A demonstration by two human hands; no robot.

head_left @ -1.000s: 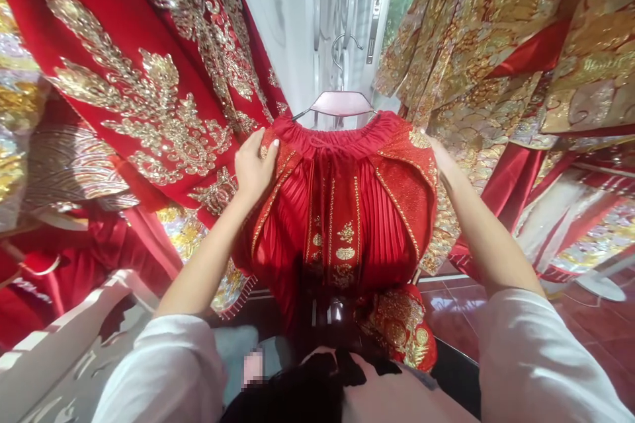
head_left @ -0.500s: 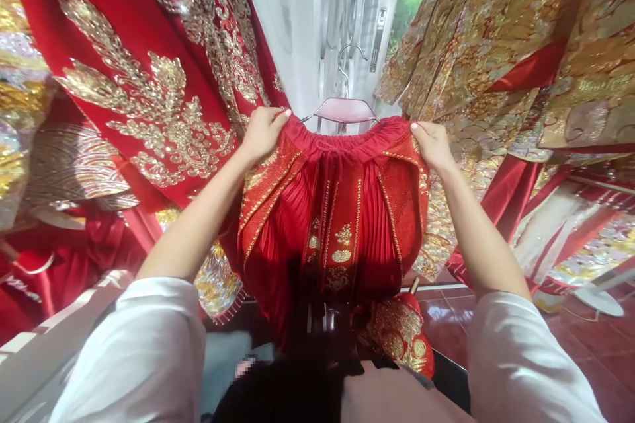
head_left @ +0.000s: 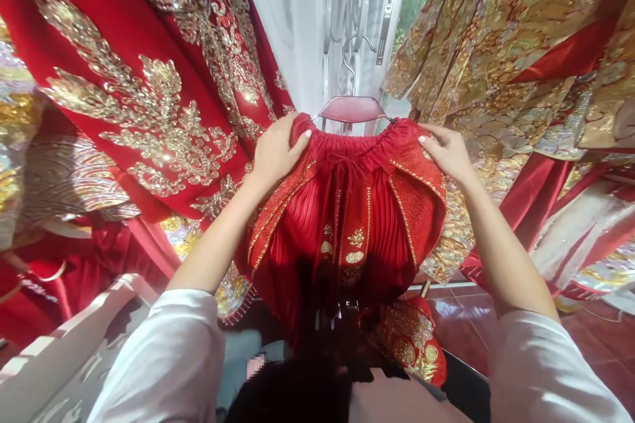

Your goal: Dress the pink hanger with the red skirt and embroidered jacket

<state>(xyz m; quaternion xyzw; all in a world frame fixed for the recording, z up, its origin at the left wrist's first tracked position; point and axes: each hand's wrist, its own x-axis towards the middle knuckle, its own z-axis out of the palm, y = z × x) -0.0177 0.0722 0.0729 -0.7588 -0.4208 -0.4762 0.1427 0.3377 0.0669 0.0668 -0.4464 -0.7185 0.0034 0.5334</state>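
Note:
A red pleated skirt with gold embroidery, a gathered waistband and a tied drawstring hangs spread in front of me. My left hand grips the waistband's left end, thumb in front and fingers behind. At the opposite end, my right hand pinches the band the same way. Between them rises a hanger with a pinkish middle panel and a metal hook, its ends reaching into the waistband. Dark shadow hides much of the skirt's lower part.
Large red garments with gold sequins hang on the left. Gold brocade garments hang on the right. White door frames stand behind. A red and gold embroidered item lies below, above a reddish tiled floor.
Both hands and the skirt sit slightly further right in view. My left thumb now lies further over the front of the waistband, and the drawstring bow shows more clearly.

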